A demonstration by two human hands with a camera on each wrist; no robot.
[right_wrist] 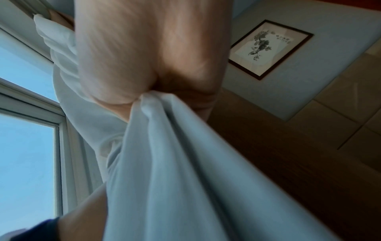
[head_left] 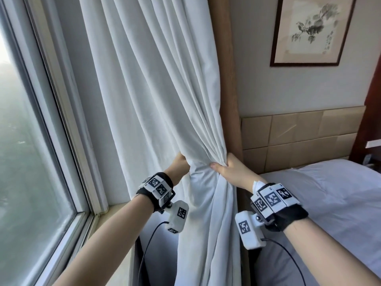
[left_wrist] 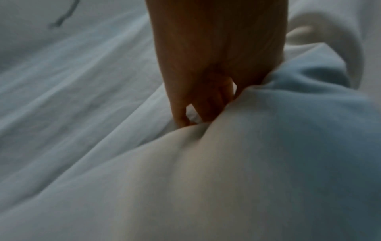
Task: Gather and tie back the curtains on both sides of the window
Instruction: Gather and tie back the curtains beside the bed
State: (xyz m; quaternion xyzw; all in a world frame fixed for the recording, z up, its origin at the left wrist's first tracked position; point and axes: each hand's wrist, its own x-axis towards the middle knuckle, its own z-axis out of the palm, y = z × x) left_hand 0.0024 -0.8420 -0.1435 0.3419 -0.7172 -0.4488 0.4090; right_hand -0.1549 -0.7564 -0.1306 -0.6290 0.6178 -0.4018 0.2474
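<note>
A white curtain [head_left: 156, 96] hangs at the right side of the window [head_left: 24, 141], bunched at waist height against a wooden post [head_left: 228, 83]. My right hand [head_left: 228, 169] grips the gathered bunch from the right, thumb across the front folds. My left hand [head_left: 179, 165] reaches behind the bunch from the left; its fingers are hidden by the cloth in the head view. In the left wrist view the fingers [left_wrist: 206, 104] dig into the curtain folds [left_wrist: 226, 163]. The right wrist view shows my right hand [right_wrist: 148, 68] squeezing the curtain fabric [right_wrist: 175, 163]. No tie-back is visible.
A bed with white bedding [head_left: 329, 193] lies to the right, with a tan padded headboard [head_left: 299, 137]. A framed ink painting [head_left: 313, 29] hangs on the wall above. The window sill [head_left: 111, 213] runs below the window frame. Cables hang from both wrist cameras.
</note>
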